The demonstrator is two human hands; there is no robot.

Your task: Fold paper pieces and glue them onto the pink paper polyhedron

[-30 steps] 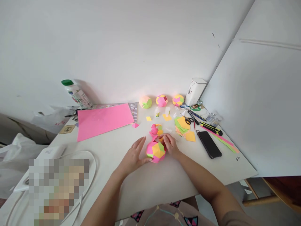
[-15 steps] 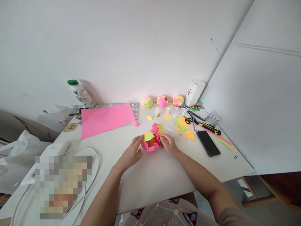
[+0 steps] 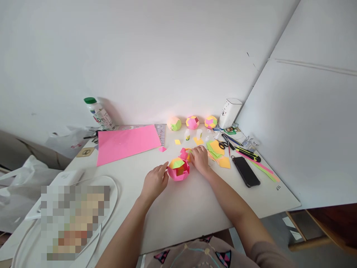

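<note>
A partly built paper ball (image 3: pixel 178 169) of pink, green and yellow pieces rests on the white table (image 3: pixel 181 212), its open side up. My left hand (image 3: pixel 154 182) grips its left side with curled fingers. My right hand (image 3: pixel 199 158) reaches just beyond the ball and lies with fingers bent on a small heap of folded pink and yellow paper pieces (image 3: pixel 185 152). Whether it has hold of a piece I cannot see.
Three finished paper balls (image 3: pixel 192 122) stand at the wall, with glue bottles in front. A large pink sheet (image 3: pixel 128 143), a bottle (image 3: pixel 97 113), cut paper squares (image 3: pixel 217 150), scissors, pens, a black phone (image 3: pixel 245 170) and a white box (image 3: pixel 230 112) lie around.
The ball was turned so that its open side faces up. My right hand left the ball and moved away to the heap of paper pieces; my left hand kept hold.
</note>
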